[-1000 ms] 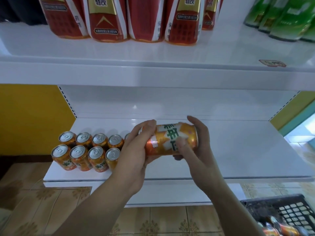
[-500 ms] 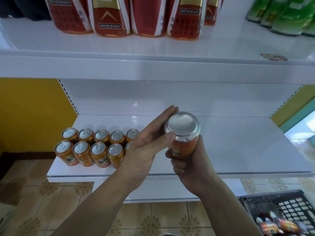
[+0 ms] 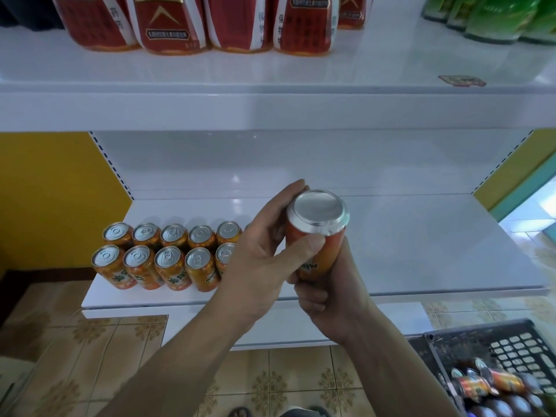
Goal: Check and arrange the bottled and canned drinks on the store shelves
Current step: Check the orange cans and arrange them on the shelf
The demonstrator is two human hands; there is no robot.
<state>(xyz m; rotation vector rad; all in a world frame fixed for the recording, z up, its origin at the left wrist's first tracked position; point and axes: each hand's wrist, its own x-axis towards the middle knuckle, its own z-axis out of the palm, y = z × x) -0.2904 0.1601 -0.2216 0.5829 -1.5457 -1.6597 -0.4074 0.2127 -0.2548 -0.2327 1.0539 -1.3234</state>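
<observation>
A white shelf carries two rows of cans at its left. Over its near edge the right hand curls round the lower half of one can, and the left hand pinches it below the silver upper end.

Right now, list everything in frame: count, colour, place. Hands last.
orange aluminium drink can: 1, orange, plain silver end towards the camera, held in front of the lower shelf
orange pull-tab cans: 10 visible, orange, two rows on the lower shelf's left; the hand may hide more
red-labelled plastic bottles: 5 visible, red, upper shelf left
green plastic bottles: several, green, upper shelf right, cropped
white upper shelf: 1, white, top
white lower shelf: 1, white, middle
black plastic crate: 1, black, bottom right, holds blurred cans
left hand: grips the held can's top
right hand: grips its lower part
</observation>
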